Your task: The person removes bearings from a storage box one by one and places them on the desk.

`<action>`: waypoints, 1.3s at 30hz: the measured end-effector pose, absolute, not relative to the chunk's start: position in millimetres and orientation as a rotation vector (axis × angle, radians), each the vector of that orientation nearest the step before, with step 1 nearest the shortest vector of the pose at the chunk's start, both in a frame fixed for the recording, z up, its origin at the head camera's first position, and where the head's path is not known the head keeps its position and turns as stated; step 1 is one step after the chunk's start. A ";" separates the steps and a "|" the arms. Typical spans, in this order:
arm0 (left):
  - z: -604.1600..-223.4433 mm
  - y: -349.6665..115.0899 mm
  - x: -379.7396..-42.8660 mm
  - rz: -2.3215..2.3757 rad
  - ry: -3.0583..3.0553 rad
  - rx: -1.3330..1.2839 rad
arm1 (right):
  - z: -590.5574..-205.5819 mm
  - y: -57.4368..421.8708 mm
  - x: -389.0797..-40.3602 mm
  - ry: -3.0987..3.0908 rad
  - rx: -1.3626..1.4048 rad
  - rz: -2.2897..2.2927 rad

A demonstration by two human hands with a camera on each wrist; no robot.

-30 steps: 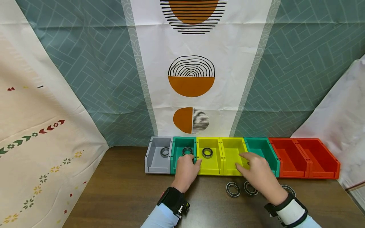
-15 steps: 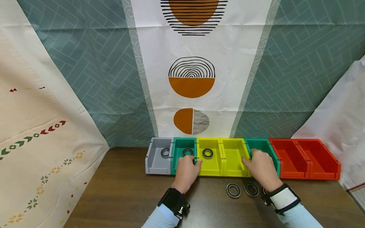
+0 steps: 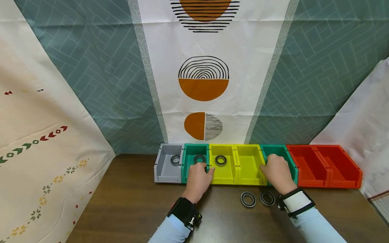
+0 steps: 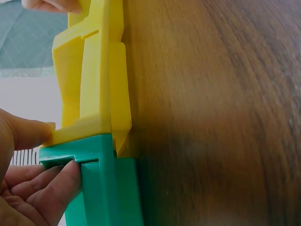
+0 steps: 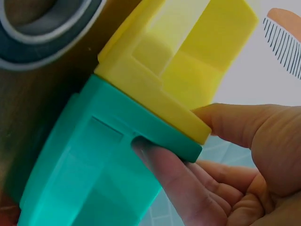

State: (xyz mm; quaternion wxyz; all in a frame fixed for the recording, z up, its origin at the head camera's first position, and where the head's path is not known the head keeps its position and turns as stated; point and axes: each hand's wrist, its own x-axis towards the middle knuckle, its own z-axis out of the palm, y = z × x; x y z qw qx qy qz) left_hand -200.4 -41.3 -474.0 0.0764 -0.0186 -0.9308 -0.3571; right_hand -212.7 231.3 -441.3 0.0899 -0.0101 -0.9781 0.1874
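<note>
Head view | my left hand (image 3: pixel 198 179) and right hand (image 3: pixel 277 172) each pinch yellow bins (image 3: pixel 250 160) to green bins (image 3: pixel 194 151) | yellow bins between hands | I think I'm holding bins snug; next needs even squeezing

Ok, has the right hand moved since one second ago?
Yes, rightward: in the head view, the right hand went from over the right yellow bin to that bin's edge against the neighbouring green bin.

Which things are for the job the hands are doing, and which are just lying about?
Probably the job:
left hand, right hand
yellow bins, green bins (pinched where they meet)
rings
grey bin, red bins (same row)

Probably just there:
hanging cloths
wristbands
table (just underneath)
</note>
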 end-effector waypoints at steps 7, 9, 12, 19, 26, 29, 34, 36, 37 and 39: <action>-472.9 -40.1 -202.3 -1.003 -2.812 -0.072 | -432.9 231.5 -219.3 -3.025 -0.051 0.553; -470.6 -39.2 -202.8 -1.004 -2.821 -0.054 | -430.6 231.0 -221.8 -3.061 -0.058 0.537; -466.3 -34.8 -201.9 -1.027 -2.827 -0.003 | -427.6 229.7 -224.4 -3.105 -0.083 0.534; -462.9 -8.5 -197.8 -0.929 -2.766 -0.011 | -423.0 229.8 -222.9 -3.153 -0.165 0.546; -462.6 5.5 -204.9 -0.632 -2.705 -0.231 | -425.3 226.8 -224.6 -3.149 -0.165 0.558; -465.7 12.2 -210.8 -0.547 -2.730 -0.337 | -426.1 227.3 -225.4 -3.144 -0.171 0.544; -475.4 22.2 -222.0 -0.480 -2.803 -0.423 | -427.6 228.8 -225.7 -3.147 -0.167 0.530; -479.0 25.3 -225.6 -0.418 -2.828 -0.438 | -427.8 229.1 -225.6 -3.147 -0.160 0.528; -480.5 27.1 -227.5 -0.381 -2.839 -0.443 | -427.7 229.0 -225.5 -3.145 -0.157 0.530; -482.7 30.2 -230.7 -0.324 -2.867 -0.448 | -427.7 228.8 -225.7 -3.143 -0.157 0.537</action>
